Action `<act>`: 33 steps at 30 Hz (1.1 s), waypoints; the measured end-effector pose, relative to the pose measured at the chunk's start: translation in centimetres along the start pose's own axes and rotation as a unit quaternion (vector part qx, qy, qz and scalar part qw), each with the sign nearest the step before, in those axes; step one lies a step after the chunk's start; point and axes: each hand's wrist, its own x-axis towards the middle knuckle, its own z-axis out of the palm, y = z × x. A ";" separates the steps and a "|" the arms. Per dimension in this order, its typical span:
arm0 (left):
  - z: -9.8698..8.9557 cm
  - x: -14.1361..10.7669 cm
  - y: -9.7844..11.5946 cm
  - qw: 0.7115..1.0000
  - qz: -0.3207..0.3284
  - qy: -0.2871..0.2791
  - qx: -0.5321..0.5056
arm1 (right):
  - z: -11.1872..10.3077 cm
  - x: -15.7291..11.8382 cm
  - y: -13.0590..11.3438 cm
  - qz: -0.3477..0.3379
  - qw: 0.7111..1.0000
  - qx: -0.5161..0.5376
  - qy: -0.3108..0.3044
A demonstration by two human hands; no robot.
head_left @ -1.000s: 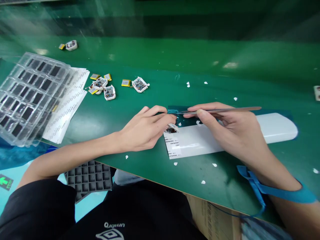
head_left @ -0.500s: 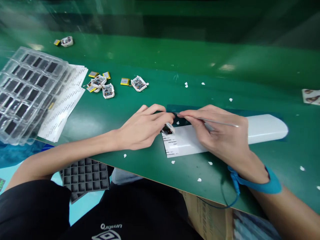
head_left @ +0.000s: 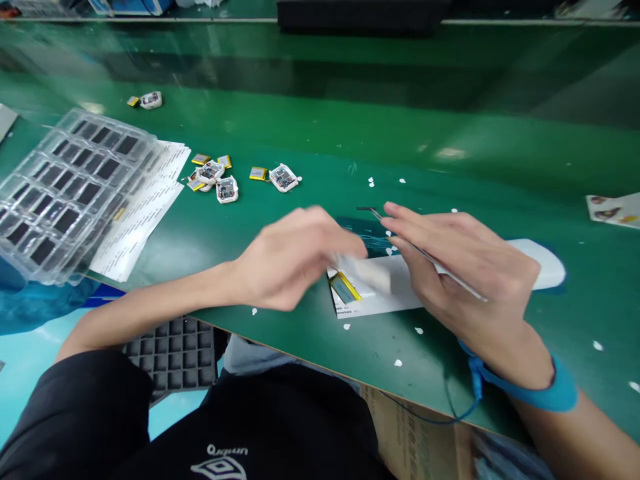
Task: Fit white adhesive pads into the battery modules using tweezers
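Observation:
My left hand (head_left: 305,257) is closed on a white device part (head_left: 367,272), which is smeared by motion. Below it, a yellow-edged battery (head_left: 345,288) hangs over or lies on the left end of the white printed strip (head_left: 400,300); which one is unclear. To the right, my right hand (head_left: 465,260) holds metal tweezers (head_left: 430,257) in a pinch. A thin dark piece (head_left: 365,209) shows at the tweezers' tip, above the dark blue sheet (head_left: 355,230). Both hands are apart.
Stacked clear trays (head_left: 75,187) with dark pieces rest on printed paper sheets (head_left: 145,223) at left. Open white devices (head_left: 283,178) with batteries lie behind my left hand. Small white stickers (head_left: 398,363) dot the green table. A blue wrist strap (head_left: 555,387) trails a cord.
My hands have moved apart. The white part has turned and its battery now shows over the strip. The tweezers' tip, hidden near my left fingers before, is now exposed with a dark piece.

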 end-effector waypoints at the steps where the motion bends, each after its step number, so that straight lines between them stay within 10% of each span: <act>1: -0.4 0.4 0.1 0.993 -0.082 0.072 -0.052 | 0.0 0.0 -0.2 -0.004 1.000 -0.006 -0.005; 5: -1.4 2.0 -0.9 0.864 -0.400 0.149 -0.267 | -0.3 0.0 -1.4 -0.018 0.999 -0.038 0.002; 8: -1.4 2.4 -1.7 0.782 -0.487 0.125 -0.368 | -0.8 0.0 -2.6 0.004 0.998 -0.062 -0.027; 16: -0.1 1.3 -1.3 0.847 -0.421 0.095 -0.311 | -1.1 -0.9 -3.0 -0.029 0.996 -0.031 -0.084; 26: 0.9 1.0 -1.2 0.765 -0.472 0.136 -0.416 | 0.3 -1.4 -2.4 -0.109 0.991 -0.061 -0.054; 33: 1.3 1.2 -0.2 0.765 -0.479 0.140 -0.407 | -0.5 -0.5 -3.2 -0.112 0.984 -0.074 -0.118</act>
